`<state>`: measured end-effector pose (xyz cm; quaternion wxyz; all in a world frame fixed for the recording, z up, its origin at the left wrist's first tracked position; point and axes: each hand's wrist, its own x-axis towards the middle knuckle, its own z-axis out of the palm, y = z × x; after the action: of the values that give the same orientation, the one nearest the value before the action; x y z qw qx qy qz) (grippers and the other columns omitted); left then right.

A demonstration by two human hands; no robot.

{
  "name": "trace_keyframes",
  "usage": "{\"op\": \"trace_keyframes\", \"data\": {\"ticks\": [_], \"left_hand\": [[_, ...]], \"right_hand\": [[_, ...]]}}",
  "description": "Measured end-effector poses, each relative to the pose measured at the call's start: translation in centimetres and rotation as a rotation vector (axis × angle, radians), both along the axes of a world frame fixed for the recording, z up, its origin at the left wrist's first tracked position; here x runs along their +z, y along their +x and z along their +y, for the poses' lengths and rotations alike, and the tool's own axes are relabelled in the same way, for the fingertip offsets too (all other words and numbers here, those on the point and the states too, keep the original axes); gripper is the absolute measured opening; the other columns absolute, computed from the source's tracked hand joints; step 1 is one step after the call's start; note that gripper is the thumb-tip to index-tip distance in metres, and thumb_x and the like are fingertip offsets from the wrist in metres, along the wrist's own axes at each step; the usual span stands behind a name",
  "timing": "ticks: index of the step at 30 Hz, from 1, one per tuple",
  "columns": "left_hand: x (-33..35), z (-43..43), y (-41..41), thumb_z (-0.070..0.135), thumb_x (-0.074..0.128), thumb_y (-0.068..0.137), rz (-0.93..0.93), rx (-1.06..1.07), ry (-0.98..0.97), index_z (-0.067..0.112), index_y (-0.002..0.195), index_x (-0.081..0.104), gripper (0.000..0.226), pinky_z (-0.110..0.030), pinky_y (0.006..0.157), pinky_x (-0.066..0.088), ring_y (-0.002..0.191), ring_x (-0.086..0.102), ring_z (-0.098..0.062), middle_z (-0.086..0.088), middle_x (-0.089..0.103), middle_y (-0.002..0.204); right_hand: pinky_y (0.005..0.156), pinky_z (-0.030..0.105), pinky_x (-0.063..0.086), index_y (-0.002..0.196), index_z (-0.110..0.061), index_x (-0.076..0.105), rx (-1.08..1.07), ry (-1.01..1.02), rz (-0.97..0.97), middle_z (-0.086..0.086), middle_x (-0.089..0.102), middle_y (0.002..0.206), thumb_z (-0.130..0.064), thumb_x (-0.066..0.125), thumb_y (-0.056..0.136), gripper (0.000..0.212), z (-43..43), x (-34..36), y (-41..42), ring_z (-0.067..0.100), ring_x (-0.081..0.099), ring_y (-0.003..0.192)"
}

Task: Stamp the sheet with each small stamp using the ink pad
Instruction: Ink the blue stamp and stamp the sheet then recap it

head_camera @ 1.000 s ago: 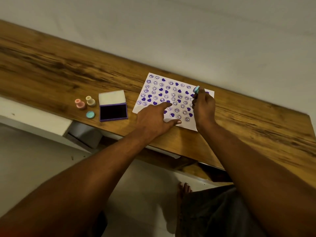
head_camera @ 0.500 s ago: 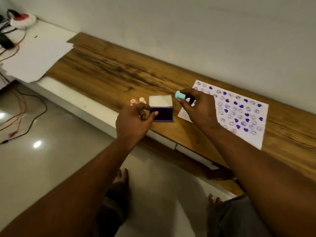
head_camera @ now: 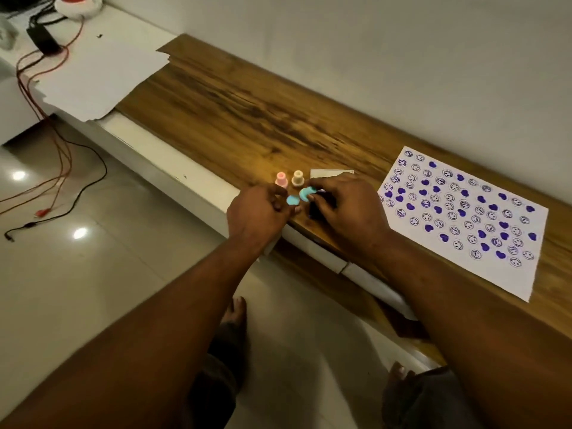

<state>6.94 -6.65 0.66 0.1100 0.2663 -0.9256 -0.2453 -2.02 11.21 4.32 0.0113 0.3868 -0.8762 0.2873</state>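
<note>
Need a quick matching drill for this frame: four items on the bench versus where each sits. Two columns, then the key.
Items:
1. pink stamp
2. cream stamp
3. stamped sheet
4. blue cap

Places:
A. far right, flat on the wooden bench
B. by the left hand fingertips
C. leftmost standing stamp
D. standing just beside the ink pad lid

Pairs: 1-C, 2-D, 3-A, 4-B

Wooden bench (head_camera: pixel 235 113), white wall (head_camera: pixel 371 51), glossy floor (head_camera: pixel 77 274)
</note>
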Motion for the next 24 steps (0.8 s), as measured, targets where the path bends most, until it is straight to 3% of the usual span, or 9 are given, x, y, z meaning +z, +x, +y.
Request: {"op": "trace_keyframes", "data": {"ticks": [8,15,21,24], "left_hand": [[-0.3,-0.3,-0.3,0.062,0.077,0.084,0.004,-0.039,0.045,0.035,0.119,0.076,0.044,-0.022,0.064,0.044,0.082,0.068,-0.004,0.015,0.076,0.093],[0.0,-0.4,-0.2,0.061,0.078,0.085,-0.009,-0.046,0.067,0.037,0.123,0.075,0.045,-0.023,0.064,0.048,0.081,0.068,-0.004,0.015,0.076,0.093],[0.2,-0.5,-0.3,0.056,0.079,0.085,-0.027,-0.045,0.072,0.037,0.123,0.075,0.042,-0.027,0.071,0.054,0.082,0.068,-0.006,0.013,0.075,0.093],[0.2,-0.6,-0.4,0.056,0.08,0.085,-0.035,-0.054,0.071,0.038,0.124,0.074,0.043,-0.03,0.074,0.057,0.084,0.068,-0.007,0.013,0.076,0.095]], "right_hand": [[0.084,0.04,0.056,0.127,-0.032,0.069,-0.036,0.043,0.028,-0.001,0.076,0.112,-0.038,0.063,0.1,0.029,-2.0,-0.1,0.4,0.018,0.066,0.103],[0.074,0.028,0.043,0.126,-0.032,0.07,-0.055,0.077,0.056,0.0,0.077,0.108,-0.036,0.066,0.097,0.029,-2.5,-1.0,0.6,0.019,0.066,0.098],[0.077,0.031,0.047,0.13,-0.032,0.069,-0.019,0.099,0.061,0.0,0.076,0.111,-0.036,0.062,0.1,0.032,-2.7,-1.1,0.6,0.02,0.064,0.101],[0.076,0.028,0.04,0.131,-0.034,0.068,-0.032,0.112,0.061,0.0,0.075,0.112,-0.038,0.06,0.101,0.032,-2.9,-1.4,0.4,0.02,0.064,0.103]]}}
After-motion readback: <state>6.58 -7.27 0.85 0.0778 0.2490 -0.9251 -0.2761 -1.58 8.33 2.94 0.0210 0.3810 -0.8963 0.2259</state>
